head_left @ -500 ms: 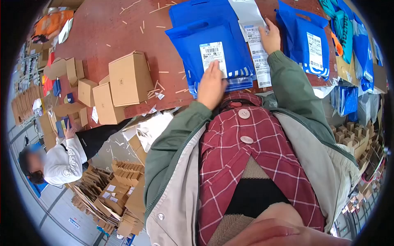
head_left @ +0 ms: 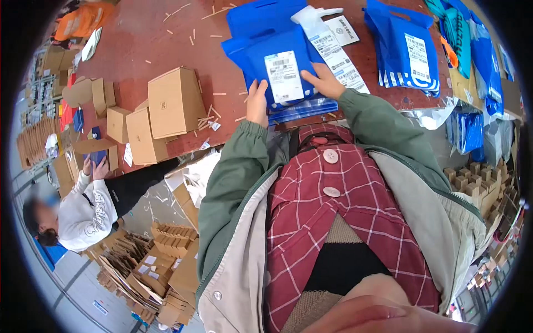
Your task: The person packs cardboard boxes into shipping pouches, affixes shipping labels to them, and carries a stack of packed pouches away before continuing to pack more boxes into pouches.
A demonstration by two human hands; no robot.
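A blue mailer bag (head_left: 255, 61) with a white shipping label (head_left: 284, 75) lies in front of me at the table edge, on other blue bags. My left hand (head_left: 257, 104) grips its lower left side. On the right side, my right hand (head_left: 325, 82) has its thumb on the front near the label, its fingers partly hidden behind the bag. A strip of printed labels (head_left: 333, 53) runs beside and under my right hand. Farther right lies another blue mailer bag (head_left: 391, 55), also labelled.
Cardboard boxes (head_left: 176, 105) stand left on the red table (head_left: 133, 39), among scattered thin strips. An orange-handled tool (head_left: 448, 53) lies near the right edge. At far left a co-worker in a white top (head_left: 89, 216) handles a dark blue item. Stacked cardboard (head_left: 161, 272) fills the floor below.
Both hands have moved to the bag's two sides; my right hand has left the label strip. That strip now slants, and a white card shows beside it.
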